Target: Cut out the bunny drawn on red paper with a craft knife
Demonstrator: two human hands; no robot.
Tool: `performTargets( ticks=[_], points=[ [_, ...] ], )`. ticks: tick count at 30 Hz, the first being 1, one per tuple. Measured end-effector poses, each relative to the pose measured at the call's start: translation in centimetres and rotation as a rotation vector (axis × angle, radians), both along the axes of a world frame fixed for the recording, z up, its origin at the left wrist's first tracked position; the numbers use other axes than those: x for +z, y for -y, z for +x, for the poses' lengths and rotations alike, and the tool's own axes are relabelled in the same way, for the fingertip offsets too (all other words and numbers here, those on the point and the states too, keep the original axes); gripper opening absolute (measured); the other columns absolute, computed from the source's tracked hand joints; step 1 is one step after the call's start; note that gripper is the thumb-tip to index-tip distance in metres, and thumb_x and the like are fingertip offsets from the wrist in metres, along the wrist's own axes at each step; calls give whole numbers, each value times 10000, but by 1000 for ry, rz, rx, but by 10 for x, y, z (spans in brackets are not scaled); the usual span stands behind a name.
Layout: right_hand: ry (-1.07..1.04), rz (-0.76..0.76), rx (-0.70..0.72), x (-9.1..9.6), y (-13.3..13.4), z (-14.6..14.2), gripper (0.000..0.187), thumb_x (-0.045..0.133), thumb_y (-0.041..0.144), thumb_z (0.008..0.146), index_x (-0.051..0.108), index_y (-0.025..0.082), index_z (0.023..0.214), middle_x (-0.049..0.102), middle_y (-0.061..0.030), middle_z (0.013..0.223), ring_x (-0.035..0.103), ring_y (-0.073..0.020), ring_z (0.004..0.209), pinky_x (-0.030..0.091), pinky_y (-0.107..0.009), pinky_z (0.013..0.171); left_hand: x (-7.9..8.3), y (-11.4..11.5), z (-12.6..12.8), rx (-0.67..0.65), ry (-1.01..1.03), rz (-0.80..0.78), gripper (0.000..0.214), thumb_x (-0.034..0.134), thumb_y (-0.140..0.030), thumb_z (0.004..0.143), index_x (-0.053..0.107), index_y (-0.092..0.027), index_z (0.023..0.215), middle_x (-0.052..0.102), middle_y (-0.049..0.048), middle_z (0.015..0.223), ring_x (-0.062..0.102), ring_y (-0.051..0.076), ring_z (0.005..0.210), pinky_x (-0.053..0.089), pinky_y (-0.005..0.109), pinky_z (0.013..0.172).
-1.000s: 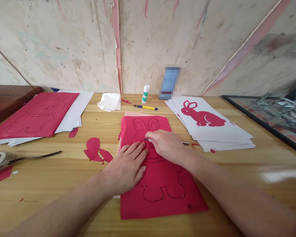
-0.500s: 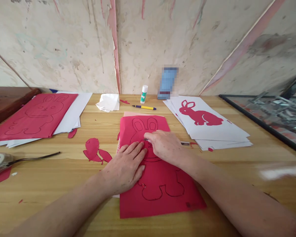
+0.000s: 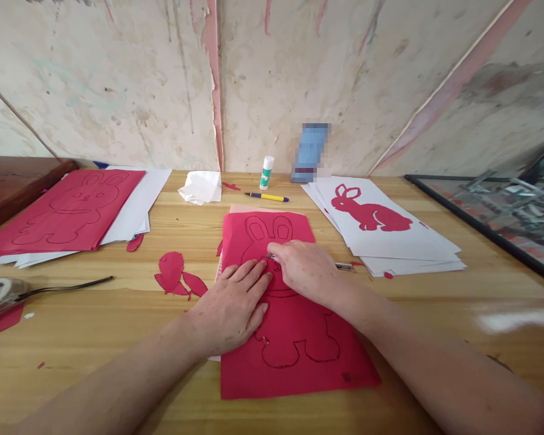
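A red paper sheet point(image 3: 294, 338) with a rabbit outline drawn in black lies in front of me, over paler paper point(image 3: 267, 209). My left hand point(image 3: 240, 296) rests flat on it, fingers stretched, left of the rabbit's face. My right hand point(image 3: 301, 266) is closed around a craft knife point(image 3: 271, 255); its thin metal tip touches the sheet near the rabbit's eye, close to my left fingertips. Most of the knife is hidden by the hand. A silvery rod end point(image 3: 344, 266) shows past my right wrist; I cannot tell whether it belongs to the knife.
Red paper scraps point(image 3: 171, 275) lie to the left, near a tape measure point(image 3: 2, 296). Farther back are a stack of red outlined sheets point(image 3: 72, 211), crumpled white paper point(image 3: 200, 187), a glue stick point(image 3: 266, 173), a yellow pen point(image 3: 267, 197) and white sheets with a red rabbit cutout point(image 3: 374, 214).
The whole view has shifted slightly, with things sitting a little more to the right. Both hands keep nearly the same place on the sheet; the knife tip shows a bit more clearly.
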State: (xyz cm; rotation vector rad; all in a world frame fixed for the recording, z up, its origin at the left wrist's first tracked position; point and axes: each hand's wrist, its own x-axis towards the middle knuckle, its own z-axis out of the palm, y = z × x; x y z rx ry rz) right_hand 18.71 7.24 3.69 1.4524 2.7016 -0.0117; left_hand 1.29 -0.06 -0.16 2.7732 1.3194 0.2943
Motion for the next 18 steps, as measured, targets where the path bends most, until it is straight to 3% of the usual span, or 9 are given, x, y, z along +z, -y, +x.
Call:
performTargets(
  ticks=[18],
  points=[
    [66, -22, -50, 2, 6, -4, 215, 428, 128, 835, 573, 240, 948, 655, -42, 756, 607, -199, 719, 256, -280, 527, 0, 0, 1, 1, 34, 8, 466, 349, -337, 961, 382, -131, 1378, 399, 139, 1444, 337, 301, 1340, 334, 488, 1043]
  ],
)
